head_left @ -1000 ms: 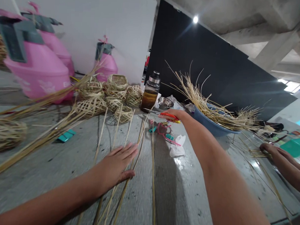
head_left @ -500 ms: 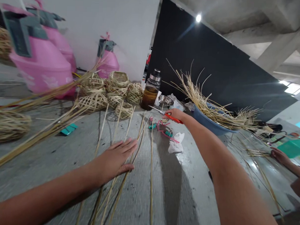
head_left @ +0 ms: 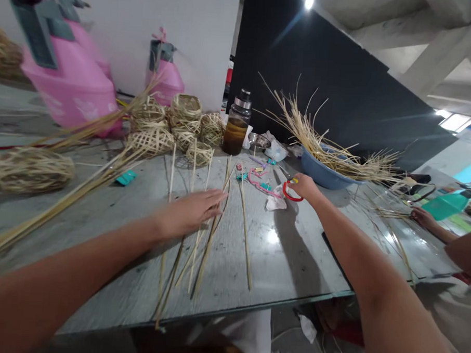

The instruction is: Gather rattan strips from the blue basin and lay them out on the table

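My left hand (head_left: 197, 207) lies over several bamboo strips (head_left: 207, 253) on the grey table, fingers stretched out and partly blurred. A single bamboo strip (head_left: 245, 230) runs to the right of it, apart from the hand. In my right hand (head_left: 307, 189) is a pair of scissors (head_left: 293, 194) with red handles, low over the tabletop, blades pointing away from me. Close by the scissors are a crumpled white tissue (head_left: 275, 200) and some pink and teal clips (head_left: 264, 186).
Small woven bamboo baskets (head_left: 150, 137), a bottle of brown liquid (head_left: 236, 129) and pink spray bottles (head_left: 73, 86) stand at the back. A blue basin (head_left: 324, 171) holds many strips. At the far right is another person's hand (head_left: 424, 217). The table's front edge (head_left: 253, 303) shows below.
My right hand has moved right and down with the scissors, away from the bottle. My left hand stays over the strips, its fingers closer together. The view has tilted down, showing the table's edge.
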The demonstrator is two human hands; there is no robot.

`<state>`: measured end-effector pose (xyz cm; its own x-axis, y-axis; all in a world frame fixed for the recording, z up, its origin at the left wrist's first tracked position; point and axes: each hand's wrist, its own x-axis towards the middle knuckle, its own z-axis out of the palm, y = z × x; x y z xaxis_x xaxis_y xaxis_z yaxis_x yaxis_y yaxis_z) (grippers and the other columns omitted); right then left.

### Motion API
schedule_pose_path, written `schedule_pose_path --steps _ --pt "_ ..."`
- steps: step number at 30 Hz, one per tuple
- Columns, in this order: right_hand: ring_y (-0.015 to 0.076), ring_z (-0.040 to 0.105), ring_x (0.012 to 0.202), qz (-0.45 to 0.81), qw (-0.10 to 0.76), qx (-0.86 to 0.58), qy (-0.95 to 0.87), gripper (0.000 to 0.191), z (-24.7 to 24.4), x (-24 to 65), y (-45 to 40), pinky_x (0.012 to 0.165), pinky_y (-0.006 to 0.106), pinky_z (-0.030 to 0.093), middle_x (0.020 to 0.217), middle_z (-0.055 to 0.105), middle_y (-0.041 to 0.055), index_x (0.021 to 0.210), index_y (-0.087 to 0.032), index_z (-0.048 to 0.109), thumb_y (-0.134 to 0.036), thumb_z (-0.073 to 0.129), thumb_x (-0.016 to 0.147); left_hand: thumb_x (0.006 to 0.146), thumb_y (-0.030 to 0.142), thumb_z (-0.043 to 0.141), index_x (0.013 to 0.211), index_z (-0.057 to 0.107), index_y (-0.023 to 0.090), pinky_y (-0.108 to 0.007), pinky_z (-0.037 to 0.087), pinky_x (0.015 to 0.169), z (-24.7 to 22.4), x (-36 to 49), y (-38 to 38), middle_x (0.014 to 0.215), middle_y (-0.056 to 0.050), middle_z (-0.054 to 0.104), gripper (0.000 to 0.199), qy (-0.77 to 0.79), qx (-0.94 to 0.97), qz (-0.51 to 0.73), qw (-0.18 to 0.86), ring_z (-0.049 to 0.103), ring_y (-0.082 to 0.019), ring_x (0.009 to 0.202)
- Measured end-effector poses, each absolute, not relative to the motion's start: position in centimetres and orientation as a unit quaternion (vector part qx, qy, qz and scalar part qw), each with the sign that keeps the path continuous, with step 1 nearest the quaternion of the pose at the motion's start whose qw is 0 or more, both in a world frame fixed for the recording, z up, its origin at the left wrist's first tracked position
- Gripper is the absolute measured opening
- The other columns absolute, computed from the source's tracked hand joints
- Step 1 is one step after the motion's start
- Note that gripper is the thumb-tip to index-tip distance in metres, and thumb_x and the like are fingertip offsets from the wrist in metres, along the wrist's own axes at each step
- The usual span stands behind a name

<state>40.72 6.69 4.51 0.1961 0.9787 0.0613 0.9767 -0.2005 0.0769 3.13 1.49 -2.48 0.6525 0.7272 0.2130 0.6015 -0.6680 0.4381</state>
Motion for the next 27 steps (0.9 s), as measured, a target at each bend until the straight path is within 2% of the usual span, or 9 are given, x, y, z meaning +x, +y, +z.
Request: schedule_pose_path --steps 3,6,9,12,15,17,20,22,27 --pt "0.0318 0.077 0.113 0.038 0.039 0.785 0.617 0.035 4.2 40.5 5.2 0.088 0.032 0.054 0.121 0.08 0.0234 0.126 -0.009 0.079 -0.028 0.066 0.1 0.108 0.044 0.037 0.151 0.064 0.014 -0.055 0.037 0.129 -1.0 2.5 1.8 0.161 -0.017 0.061 0.059 0.393 0.875 0.227 0.166 0.052 -0.033 0.153" --pt "0.0336 0.073 0.121 0.05 0.039 0.778 0.625 0.034 4.4 39.6 3.9 0.099 0.036 0.052 0.126 0.077 0.0259 0.125 -0.009 0.08 -0.026 0.065 0.1 0.106 0.042 0.046 0.135 0.073 0.017 -0.052 0.047 0.119 0.9 1.2 1.8 0.144 -0.015 0.073 0.047 0.459 0.825 0.292 0.151 0.066 -0.033 0.133" --pt "0.0303 0.07 0.125 0.069 -0.053 0.725 0.683 0.035 4.4 37.2 2.7 0.108 0.036 0.049 0.132 0.075 0.0213 0.131 -0.014 0.079 -0.026 0.063 0.103 0.103 0.041 0.053 0.124 0.076 0.014 -0.043 0.056 0.1 2.3 -0.9 1.6 0.118 -0.01 0.079 0.041 0.519 0.794 0.287 0.135 0.073 -0.028 0.104" --pt "0.026 0.069 0.123 0.041 -0.175 0.635 0.752 0.028 3.7 33.2 2.0 0.112 0.037 0.048 0.129 0.077 0.015 0.126 -0.017 0.08 -0.025 0.064 0.104 0.106 0.039 0.048 0.119 0.075 0.01 -0.037 0.055 0.094 2.7 -3.0 1.7 0.101 -0.004 0.076 0.042 0.535 0.798 0.258 0.101 0.069 -0.021 0.092" --pt "0.0239 0.069 0.122 0.006 -0.237 0.556 0.797 0.022 2.9 28.9 2.4 0.114 0.036 0.047 0.126 0.078 0.0138 0.117 -0.016 0.082 -0.019 0.065 0.103 0.11 0.037 0.04 0.121 0.075 0.011 -0.037 0.054 0.094 2.0 -4.0 2.4 0.102 -0.005 0.075 0.045 0.525 0.809 0.254 0.074 0.068 -0.021 0.092" --pt "0.0232 0.069 0.121 -0.007 -0.256 0.523 0.813 0.021 2.9 26.5 3.5 0.113 0.036 0.048 0.122 0.078 0.0131 0.114 -0.016 0.082 -0.015 0.064 0.102 0.103 0.038 0.057 0.112 0.076 0.011 -0.039 0.055 0.094 1.3 -3.7 3.0 0.101 -0.009 0.076 0.034 0.551 0.796 0.232 0.096 0.068 -0.024 0.091" --pt "0.0223 0.068 0.119 -0.011 -0.258 0.511 0.82 0.026 3.3 23.5 6.2 0.111 0.035 0.049 0.123 0.076 0.0121 0.121 -0.017 0.079 -0.013 0.062 0.102 0.105 0.042 0.055 0.127 0.073 0.011 -0.045 0.054 0.103 0.0 -2.3 3.4 0.124 -0.016 0.072 0.042 0.518 0.807 0.273 0.078 0.069 -0.028 0.103" --pt "0.0214 0.067 0.118 -0.009 -0.23 0.523 0.82 0.033 3.5 21.7 8.2 0.11 0.034 0.05 0.129 0.072 0.0126 0.133 -0.017 0.075 -0.014 0.061 0.103 0.106 0.043 0.054 0.131 0.072 0.013 -0.046 0.053 0.109 -0.9 -1.5 3.4 0.136 -0.016 0.069 0.043 0.483 0.829 0.268 0.085 0.068 -0.029 0.115" --pt "0.0226 0.067 0.12 0.002 -0.141 0.57 0.809 0.054 3.1 17.5 12.4 0.107 0.031 0.052 0.141 0.067 0.0165 0.158 -0.018 0.057 -0.016 0.058 0.105 0.097 0.031 0.066 0.105 0.08 0.021 -0.048 0.052 0.111 -3.0 -1.0 3.6 0.113 -0.012 0.075 0.019 0.443 0.858 0.242 0.097 0.068 -0.031 0.117"
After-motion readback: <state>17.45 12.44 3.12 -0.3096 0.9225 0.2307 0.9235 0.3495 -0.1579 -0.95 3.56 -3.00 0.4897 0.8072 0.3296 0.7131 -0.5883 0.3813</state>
